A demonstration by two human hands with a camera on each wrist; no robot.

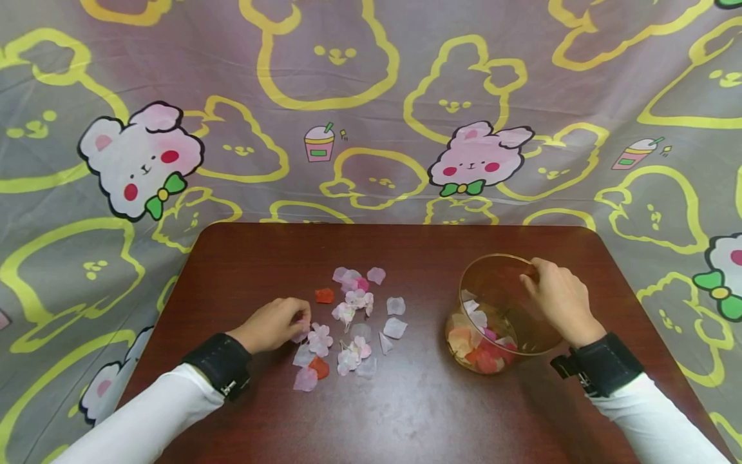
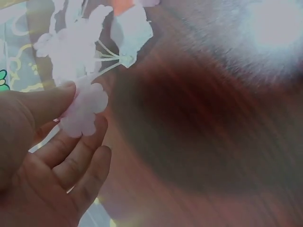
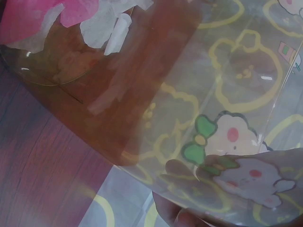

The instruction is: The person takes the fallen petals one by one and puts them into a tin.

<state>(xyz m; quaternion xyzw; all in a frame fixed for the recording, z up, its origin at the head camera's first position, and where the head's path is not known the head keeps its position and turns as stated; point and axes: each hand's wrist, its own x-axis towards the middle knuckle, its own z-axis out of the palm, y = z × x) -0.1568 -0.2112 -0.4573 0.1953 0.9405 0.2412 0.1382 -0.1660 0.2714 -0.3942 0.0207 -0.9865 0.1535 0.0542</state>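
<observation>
While your left hand (image 1: 272,324) pinches a pale petal (image 2: 84,111) at lower centre, your right hand's (image 1: 559,299) fingers clamp the clear tub's (image 1: 498,316) rim, tilting it petalward.

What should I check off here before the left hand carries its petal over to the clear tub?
1. Petal held: the left hand pinches a pale pink petal between thumb and fingers. Ok.
2. Only one petal picked up: the wrist view shows a single petal in the pinch, with a white blossom close by. Ok.
3. Tub steadied: the right hand holds the rim of the clear tub, which is tilted toward the petals. Ok.
4. Tub mouth free: the opening faces the pile, the fingers only at the far rim. Ok.
5. Room in the tub: petals cover only its bottom. Ok.
6. Firmness of the pinch: cannot tell.
</observation>
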